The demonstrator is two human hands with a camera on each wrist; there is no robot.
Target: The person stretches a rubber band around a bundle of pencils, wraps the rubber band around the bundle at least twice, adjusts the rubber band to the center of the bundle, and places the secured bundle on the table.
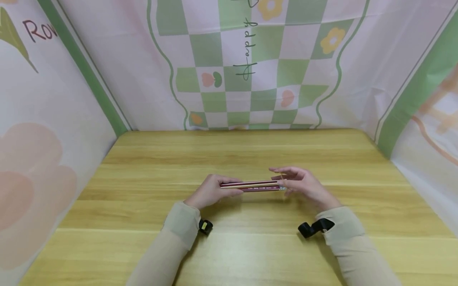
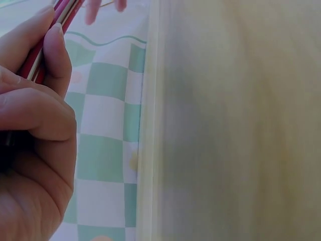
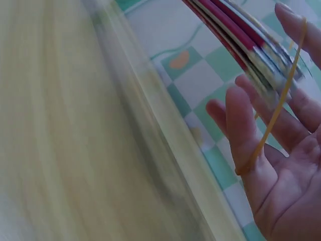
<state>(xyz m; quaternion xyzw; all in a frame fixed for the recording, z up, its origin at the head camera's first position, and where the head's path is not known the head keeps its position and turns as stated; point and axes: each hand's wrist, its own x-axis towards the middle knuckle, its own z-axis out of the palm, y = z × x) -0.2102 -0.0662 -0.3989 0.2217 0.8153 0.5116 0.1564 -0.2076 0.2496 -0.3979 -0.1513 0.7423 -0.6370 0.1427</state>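
Pencil bundle (image 1: 250, 185) gripped in left hand (image 1: 211, 191), far end inside spread right hand's (image 1: 304, 184) rubber band (image 3: 273, 118).

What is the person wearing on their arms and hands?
Both arms wear long beige sleeves with ribbed cuffs. A small black camera mount sits at each wrist: the left one shows a yellow mark, the right one is plain black. The hands are bare.

Head view looks down; wrist views sit close, sharing the pencils (image 1: 250, 185).
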